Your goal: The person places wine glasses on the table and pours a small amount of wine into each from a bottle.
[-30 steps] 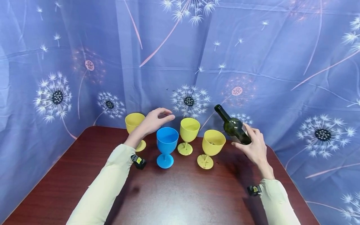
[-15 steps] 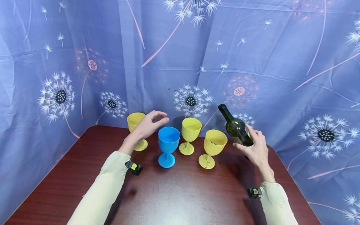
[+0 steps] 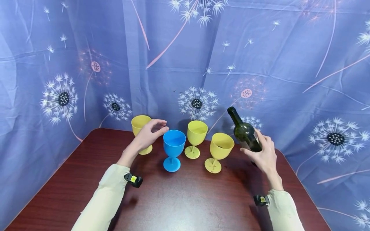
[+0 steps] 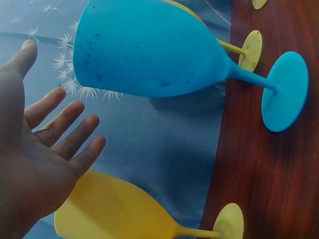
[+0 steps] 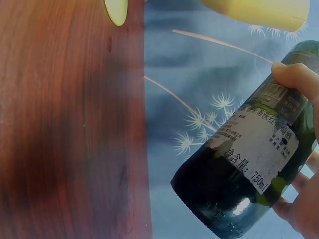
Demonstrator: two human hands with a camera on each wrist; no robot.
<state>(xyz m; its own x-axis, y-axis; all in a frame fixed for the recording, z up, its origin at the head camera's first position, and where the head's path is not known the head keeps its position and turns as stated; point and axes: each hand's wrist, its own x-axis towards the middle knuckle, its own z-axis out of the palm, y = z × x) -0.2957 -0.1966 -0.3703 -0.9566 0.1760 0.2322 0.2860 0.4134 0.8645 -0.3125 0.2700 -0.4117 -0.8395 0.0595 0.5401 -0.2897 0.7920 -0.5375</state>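
Observation:
A blue goblet (image 3: 174, 146) stands upright on the table. Just left of its rim hovers my left hand (image 3: 148, 134), fingers loosely spread and holding nothing; the left wrist view shows its palm (image 4: 40, 159) apart from the blue cup. Behind that hand, partly covered by it, stands a yellow goblet (image 3: 140, 122). My right hand (image 3: 264, 154) grips a dark green wine bottle (image 3: 245, 133) round its body, tilted with the neck to the upper left. In the right wrist view the bottle's torn white label (image 5: 259, 144) shows, its base off the table.
Two more yellow goblets stand right of the blue one: one farther back (image 3: 197, 134) and one nearer the bottle (image 3: 221, 147), with a little dark matter inside. The brown table (image 3: 185, 199) ends at a blue dandelion-print curtain (image 3: 173, 80).
My left hand has drawn left and down, from above and behind the blue goblet to its left side. The bottle in my right hand has swung slightly right and more upright.

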